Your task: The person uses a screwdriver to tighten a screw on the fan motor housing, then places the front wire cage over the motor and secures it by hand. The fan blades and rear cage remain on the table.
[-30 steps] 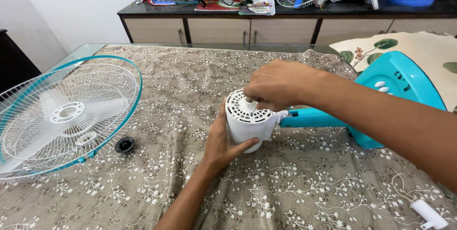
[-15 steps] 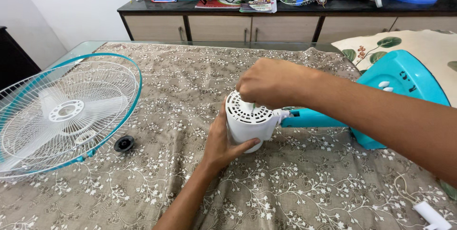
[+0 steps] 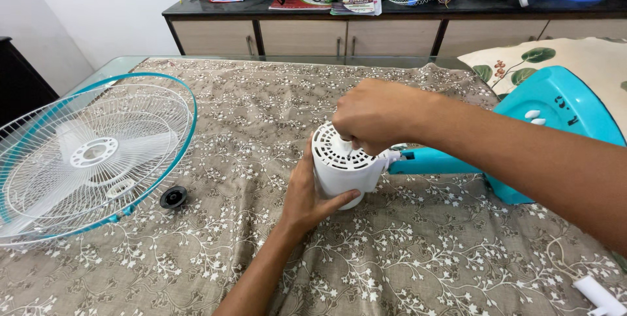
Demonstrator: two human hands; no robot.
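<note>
Fan stripped: grille [image 3: 91,159] and black cap [image 3: 173,196] lying aside on cloth. Motor housing [image 3: 343,169] mid-table, gripped by left hand [image 3: 307,198]. Right hand [image 3: 375,115] pinched at hub; item between fingertips hidden. Refitting undone.

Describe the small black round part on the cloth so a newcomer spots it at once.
Start at the big white wire fan guard with a teal rim lying on the left of the patterned brown cloth. Just off its lower right edge sits the black round cap. It is the only dark, small piece; everything nearby is white or teal.
</note>
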